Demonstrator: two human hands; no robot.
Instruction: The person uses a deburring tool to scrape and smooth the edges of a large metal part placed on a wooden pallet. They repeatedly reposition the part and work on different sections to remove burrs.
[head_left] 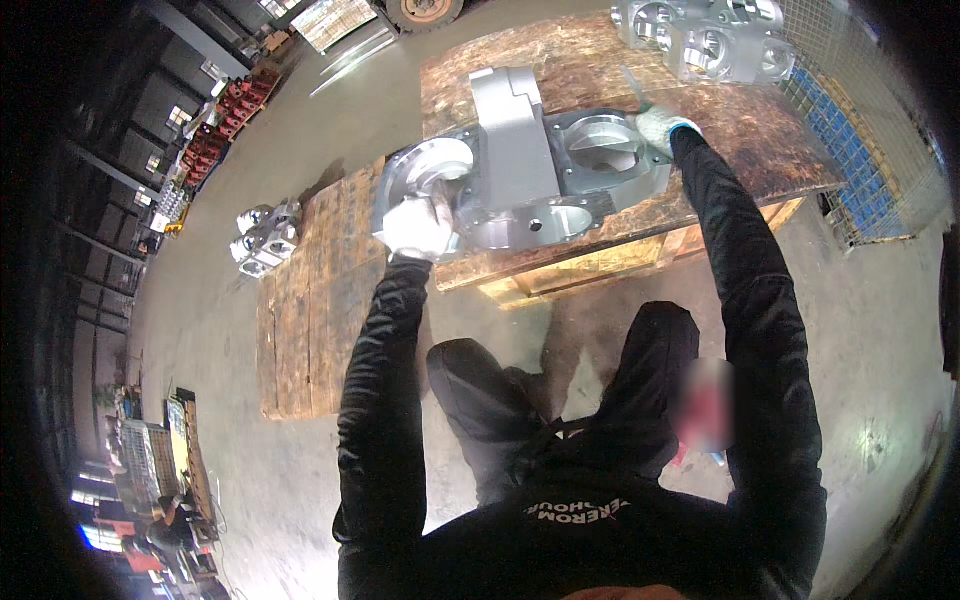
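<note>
Head view: the metal casting [518, 165] is supported on the wooden bench [765, 150], between both gloved hands. Its left end is covered by the left hand [420, 228]; the right hand [660, 130] is positioned at its right end. Finger closure cannot be determined. The bench's front edge is closely approached; bare surface is exposed behind, toward other metal parts [712, 45].

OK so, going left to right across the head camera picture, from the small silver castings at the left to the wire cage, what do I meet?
Small silver castings, gloved left hand, raised middle block of the large casting, gloved right hand, wire cage.
</note>
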